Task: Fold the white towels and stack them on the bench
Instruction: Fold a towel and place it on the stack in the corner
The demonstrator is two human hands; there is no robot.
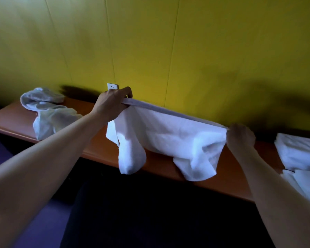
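Bare right up to the frame edge: left forearm [48, 154], long and slim, ending in left hand [113, 102] with knuckles and tendon lines faintly showing on the back. Equally bare: right forearm [276, 190] and right hand [240, 136], blurred, fingers hard to tell apart. Low between the arms, dark clothing [150, 221], nearly black in shadow; cut and fabric too dim to tell.

You have a yellow-green panelled wall [186, 51] filling the upper frame, its boards divided by thin vertical seams. You see a white wall socket [112, 86] low on that wall, just above the rear edge of the surface below. You find purple-blue floor [48, 226] at lower left, with deep shadow beside it.
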